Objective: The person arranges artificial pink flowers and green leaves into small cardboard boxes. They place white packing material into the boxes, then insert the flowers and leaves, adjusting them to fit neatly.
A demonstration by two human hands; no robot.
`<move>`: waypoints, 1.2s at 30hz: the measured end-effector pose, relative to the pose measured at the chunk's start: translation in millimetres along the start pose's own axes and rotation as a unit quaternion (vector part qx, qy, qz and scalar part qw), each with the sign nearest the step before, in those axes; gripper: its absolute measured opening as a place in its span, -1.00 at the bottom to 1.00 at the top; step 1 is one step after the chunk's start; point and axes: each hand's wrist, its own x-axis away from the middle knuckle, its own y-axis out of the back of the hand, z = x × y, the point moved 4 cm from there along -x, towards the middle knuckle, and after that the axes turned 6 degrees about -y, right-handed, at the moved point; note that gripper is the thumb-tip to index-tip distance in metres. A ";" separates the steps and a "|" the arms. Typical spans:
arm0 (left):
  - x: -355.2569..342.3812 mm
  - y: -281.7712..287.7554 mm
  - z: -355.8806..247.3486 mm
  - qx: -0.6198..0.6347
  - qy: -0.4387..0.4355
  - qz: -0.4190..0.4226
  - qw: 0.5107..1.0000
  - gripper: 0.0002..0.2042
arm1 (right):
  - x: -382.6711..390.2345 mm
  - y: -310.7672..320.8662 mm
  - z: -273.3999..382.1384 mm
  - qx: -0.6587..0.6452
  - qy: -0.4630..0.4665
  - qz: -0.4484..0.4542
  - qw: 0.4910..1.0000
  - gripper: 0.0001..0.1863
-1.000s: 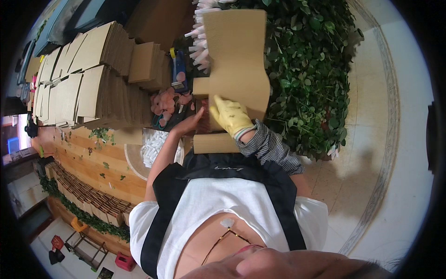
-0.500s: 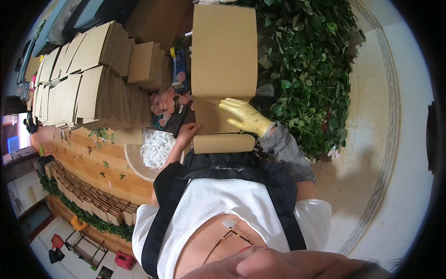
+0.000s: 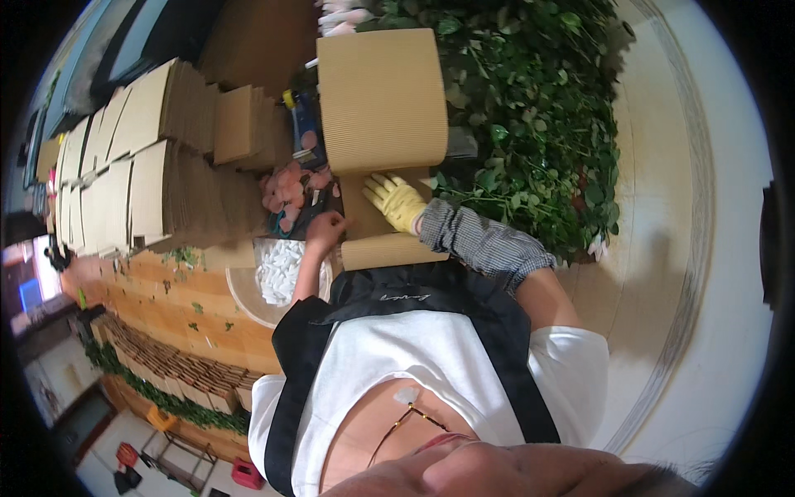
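A long corrugated cardboard sheet (image 3: 383, 95) lies before me, its far part raised and its near end curled into a ridge (image 3: 393, 251) at my black apron. My right hand (image 3: 394, 203), in a yellow glove and a grey checked sleeve, rests on the sheet's middle with fingers stretched out. Beside the sheet's left edge, my bare left hand (image 3: 325, 232) is closed, fingers curled; whatever they may hold is hidden. Just beyond it lie pink petals (image 3: 284, 187) and a dark tool partly covered.
Stacked flat cardboard (image 3: 149, 186) stands at the left. A clear round tub (image 3: 245, 300) holds small white tubes (image 3: 280, 269) by my left forearm. Leafy green stems (image 3: 530, 141) are heaped on the right. Pink-and-white blooms (image 3: 341, 16) lie at the far end.
My right hand has moved left and lies flatter on the sheet. My left fingers have curled in and shifted slightly left. The cardboard's far part has bent nearer, showing its ribbed side.
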 end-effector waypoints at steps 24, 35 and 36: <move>15.4 61.6 -212.8 -0.156 -0.389 -0.064 0.906 -0.59 | 6.8 28.4 -11.6 -0.063 -0.058 -0.002 0.996 -0.46; -30.1 54.2 -173.9 -0.120 -0.422 -0.175 0.882 -0.75 | -5.5 33.6 -3.1 -0.058 -0.032 0.087 0.994 -0.40; -24.0 71.2 -184.1 -0.084 -0.433 -0.223 0.869 -0.74 | 1.7 30.6 -11.7 -0.071 -0.045 0.063 0.994 -0.31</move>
